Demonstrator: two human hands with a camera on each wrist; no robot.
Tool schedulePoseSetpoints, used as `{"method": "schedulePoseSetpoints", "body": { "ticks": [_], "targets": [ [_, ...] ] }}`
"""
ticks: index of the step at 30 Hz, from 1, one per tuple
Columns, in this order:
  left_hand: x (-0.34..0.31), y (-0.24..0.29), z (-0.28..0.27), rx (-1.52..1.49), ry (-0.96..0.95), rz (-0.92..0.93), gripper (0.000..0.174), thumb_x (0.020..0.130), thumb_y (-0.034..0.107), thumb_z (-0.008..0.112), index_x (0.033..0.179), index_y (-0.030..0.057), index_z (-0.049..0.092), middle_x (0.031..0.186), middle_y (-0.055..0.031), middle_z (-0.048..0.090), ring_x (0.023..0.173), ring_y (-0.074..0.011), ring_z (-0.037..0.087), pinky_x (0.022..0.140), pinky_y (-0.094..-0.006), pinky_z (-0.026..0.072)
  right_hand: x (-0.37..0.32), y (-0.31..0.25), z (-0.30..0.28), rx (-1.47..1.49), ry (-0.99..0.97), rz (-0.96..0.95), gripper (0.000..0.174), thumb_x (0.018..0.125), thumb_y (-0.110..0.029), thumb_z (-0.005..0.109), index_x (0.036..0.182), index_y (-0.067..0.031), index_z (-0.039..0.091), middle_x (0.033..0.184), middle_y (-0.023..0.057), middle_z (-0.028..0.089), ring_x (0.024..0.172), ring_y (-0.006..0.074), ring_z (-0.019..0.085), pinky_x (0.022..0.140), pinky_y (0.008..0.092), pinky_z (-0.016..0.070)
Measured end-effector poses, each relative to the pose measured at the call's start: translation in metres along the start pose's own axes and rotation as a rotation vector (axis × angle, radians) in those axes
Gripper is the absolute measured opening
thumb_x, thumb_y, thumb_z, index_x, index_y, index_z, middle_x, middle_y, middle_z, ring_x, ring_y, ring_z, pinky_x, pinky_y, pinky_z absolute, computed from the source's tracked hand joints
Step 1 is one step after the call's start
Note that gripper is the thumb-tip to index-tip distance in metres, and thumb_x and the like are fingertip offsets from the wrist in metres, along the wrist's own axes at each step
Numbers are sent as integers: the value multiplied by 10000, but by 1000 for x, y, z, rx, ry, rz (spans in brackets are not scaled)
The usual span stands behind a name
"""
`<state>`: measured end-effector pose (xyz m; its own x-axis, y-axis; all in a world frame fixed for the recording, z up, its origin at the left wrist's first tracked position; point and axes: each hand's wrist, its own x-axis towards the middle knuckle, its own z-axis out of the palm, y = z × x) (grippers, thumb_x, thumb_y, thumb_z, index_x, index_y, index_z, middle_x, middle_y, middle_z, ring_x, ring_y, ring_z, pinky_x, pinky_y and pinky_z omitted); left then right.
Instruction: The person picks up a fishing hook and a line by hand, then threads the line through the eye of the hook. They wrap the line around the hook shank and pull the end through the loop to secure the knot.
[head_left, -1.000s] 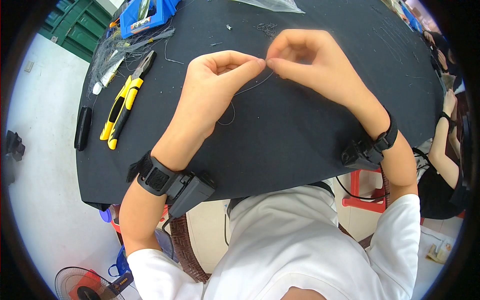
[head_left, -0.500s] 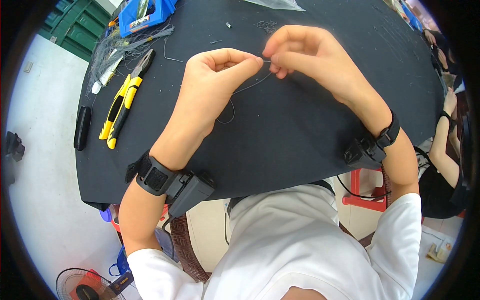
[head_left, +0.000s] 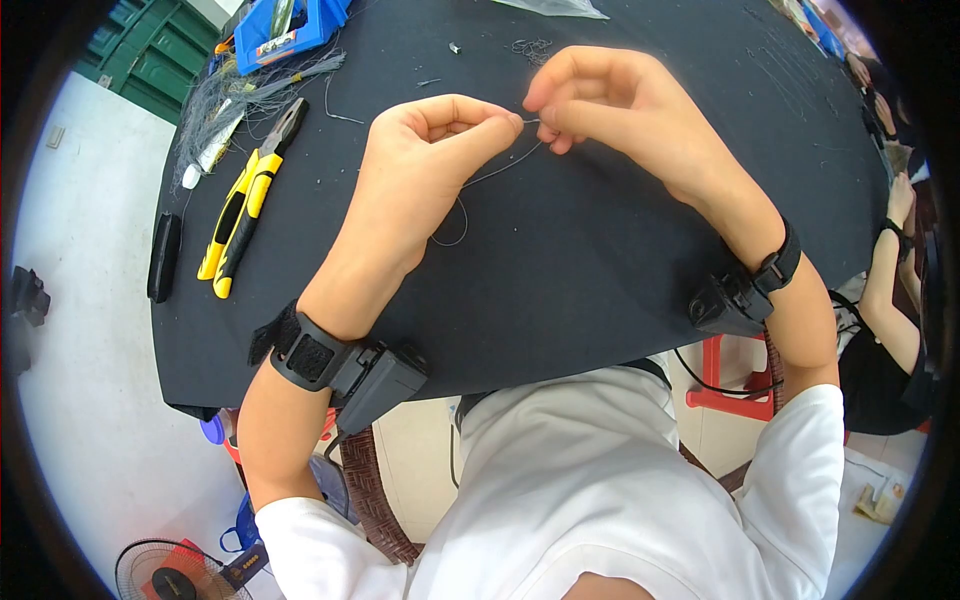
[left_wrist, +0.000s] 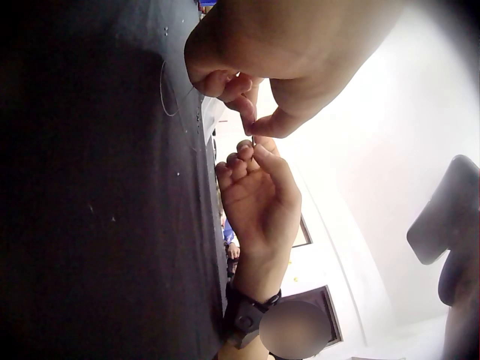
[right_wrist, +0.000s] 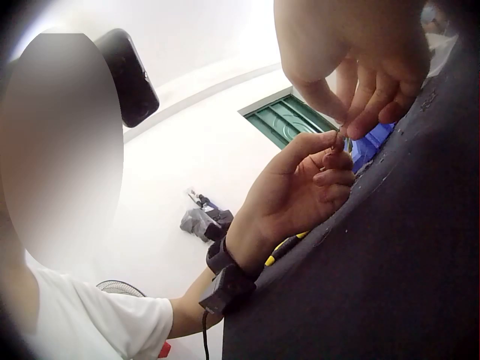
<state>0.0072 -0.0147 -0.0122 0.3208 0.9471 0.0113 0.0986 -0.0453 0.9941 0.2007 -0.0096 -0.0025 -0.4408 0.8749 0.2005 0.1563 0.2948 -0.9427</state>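
In the head view my left hand (head_left: pixel 415 170) pinches a thin grey wire (head_left: pixel 505 168) between thumb and index fingertip. My right hand (head_left: pixel 645 125) faces it from the right, its thumb and fingertips closed on the same wire. A short straight piece of wire bridges the small gap between both sets of fingertips, and a longer strand curves down behind the left hand into a loop. The left wrist view has the right hand (left_wrist: pixel 259 199) with its thumb against the index finger. From the right wrist, the left hand (right_wrist: pixel 296 176) shows its thumb pressed to the index finger.
Yellow-and-black pliers (head_left: pixel 245 205) lie left of the hands, near a black case (head_left: pixel 165 258). Beyond them are a tangle of grey strands (head_left: pixel 225 110) and a blue bin (head_left: pixel 290 40). Wire scraps (head_left: pixel 535 50) dot the black table (head_left: pixel 560 290). Another person's arm (head_left: pixel 895 270) is at right.
The right fingertips have drawn slightly away from the left ones, uncovering a short piece of wire between them. The right hand's lower fingers have come into sight. The left hand has hardly moved.
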Motion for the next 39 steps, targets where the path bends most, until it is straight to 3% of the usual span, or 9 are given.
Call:
{"method": "schedulePoseSetpoints", "body": {
  "ticks": [24,27,30,32,36,39],
  "targets": [
    [0,1,2,20,19,0,149,796,185,630,860,56,671,660,76,543,542,19,382,472,-128,257,0,0,1,24,-6,36,142,801,-77,547,901,8,600,770,78,621,703,106,590,682,215,487],
    [-1,5,2,27,11,-38,163,799,184,622,870,44,665,678,69,549,553,14,386,483,-132,260,0,-1,1,75,-4,60,136,795,-71,552,895,8,601,772,75,621,704,104,589,675,217,487],
    [-1,9,3,-87,26,-50,152,776,135,643,839,-4,648,721,10,607,628,-5,499,543,-146,350,2,8,-1,16,51,0,148,777,-74,561,899,-4,606,787,70,622,703,97,584,650,208,476],
    [0,7,2,-152,41,-16,148,780,140,643,834,2,649,702,20,592,603,-3,474,536,-148,337,3,13,-1,1,88,-35,181,754,-69,567,921,-14,607,789,66,621,700,96,583,637,208,468],
    [1,12,6,-328,22,55,145,809,142,618,881,18,639,662,39,531,535,-21,395,515,-162,320,-1,6,8,132,-134,93,344,744,-100,629,1052,37,558,763,95,637,664,104,587,604,212,460],
    [-4,18,11,-544,-114,10,161,829,139,595,921,9,616,646,44,487,557,-28,396,512,-171,319,-3,-3,21,54,-259,123,307,757,-132,654,1008,34,591,700,84,632,611,102,580,573,225,454]
  ]
}}
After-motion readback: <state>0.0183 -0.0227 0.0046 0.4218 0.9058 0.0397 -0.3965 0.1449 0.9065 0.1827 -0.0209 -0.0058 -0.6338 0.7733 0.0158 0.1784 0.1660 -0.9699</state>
